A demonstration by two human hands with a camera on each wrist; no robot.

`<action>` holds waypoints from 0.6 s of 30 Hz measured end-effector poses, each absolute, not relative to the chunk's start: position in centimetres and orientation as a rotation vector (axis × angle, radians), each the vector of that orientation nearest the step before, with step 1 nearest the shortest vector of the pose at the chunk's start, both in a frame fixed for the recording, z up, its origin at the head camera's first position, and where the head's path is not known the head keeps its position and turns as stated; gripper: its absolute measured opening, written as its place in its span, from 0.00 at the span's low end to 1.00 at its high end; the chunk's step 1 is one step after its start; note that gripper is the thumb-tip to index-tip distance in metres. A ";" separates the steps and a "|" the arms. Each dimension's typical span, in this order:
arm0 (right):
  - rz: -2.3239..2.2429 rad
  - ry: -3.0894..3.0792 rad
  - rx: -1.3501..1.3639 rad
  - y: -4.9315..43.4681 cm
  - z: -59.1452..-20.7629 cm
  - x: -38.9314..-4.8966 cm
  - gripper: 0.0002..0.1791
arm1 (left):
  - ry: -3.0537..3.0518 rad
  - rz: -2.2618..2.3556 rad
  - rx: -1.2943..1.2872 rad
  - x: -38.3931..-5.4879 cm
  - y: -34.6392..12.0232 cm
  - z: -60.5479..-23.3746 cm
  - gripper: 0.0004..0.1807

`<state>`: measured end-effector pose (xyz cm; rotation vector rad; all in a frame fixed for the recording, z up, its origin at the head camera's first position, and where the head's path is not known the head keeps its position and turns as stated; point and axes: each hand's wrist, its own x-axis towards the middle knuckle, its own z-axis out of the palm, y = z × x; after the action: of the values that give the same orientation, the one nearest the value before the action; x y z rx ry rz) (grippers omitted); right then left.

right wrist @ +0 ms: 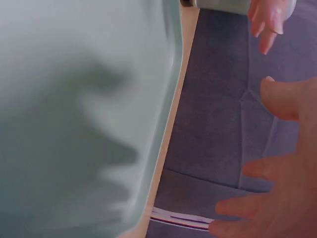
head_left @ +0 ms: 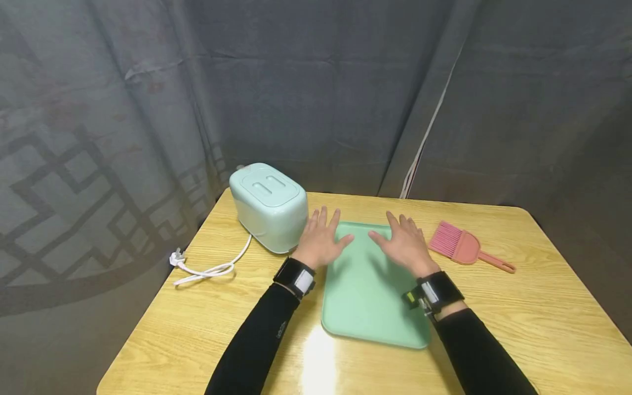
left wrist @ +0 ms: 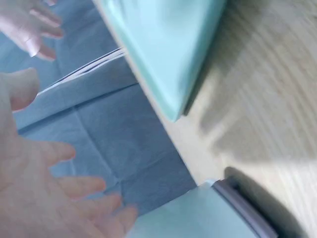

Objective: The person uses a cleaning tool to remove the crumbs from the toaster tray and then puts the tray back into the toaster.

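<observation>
Pale green tray (head_left: 365, 307), lying flat on the wood-look counter (head_left: 173, 340) right in front of the person, with the left hand (head_left: 318, 241) around its far left corner and the right hand (head_left: 404, 244) above its far right part. Neither hand grips anything: palms down-ish, fingers spread and fairly straight, and the shadows on the tray make me think they're hovering, not touching. So imo the step in hand is just a reach or a pause, no grasp made yet. If the tray's the target, I'd say the next move calls for bringing the hands down to its 2 long sides and hooking fingers under the rim, minding the toaster (head_left: 269, 214) just beside the left hand. Head count: 1 tray, 1 toaster with 2 long marks on its lid, 1 white cord (head_left: 212, 271) in a loose loop ending in 1 plug (head_left: 176, 257), and 1 pink brush (head_left: 459, 244) off to the right, bristles toward the tray (can't tell if that's 1 piece or a nested pan). Also 2 hands, 2 black wristbands (head_left: 294, 277), and grey cloth (head_left: 321, 109) behind it all, can't tell how many sheets.
</observation>
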<state>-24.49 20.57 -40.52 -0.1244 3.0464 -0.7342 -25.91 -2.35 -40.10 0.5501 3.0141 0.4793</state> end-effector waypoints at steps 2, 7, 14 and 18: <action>-0.793 3.037 -0.140 20.4 -40.7 -24.6 0.49 | 3.023 0.547 0.583 -25.9 -2.7 -39.5 0.42; -1.044 2.960 -0.185 19.2 -41.0 -24.7 0.38 | 3.126 0.795 0.677 -25.7 -4.3 -37.4 0.28; -1.327 2.756 -0.207 16.0 -40.8 -24.7 0.26 | 3.467 1.116 0.847 -25.5 -7.5 -34.9 0.13; -1.495 2.534 -0.160 13.4 -40.6 -24.8 0.23 | 3.634 1.082 0.623 -25.8 -9.8 -33.9 0.14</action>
<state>-24.78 13.43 -40.58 -0.1603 2.5342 -1.4949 -25.78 -9.76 -33.91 0.6230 3.6341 1.0821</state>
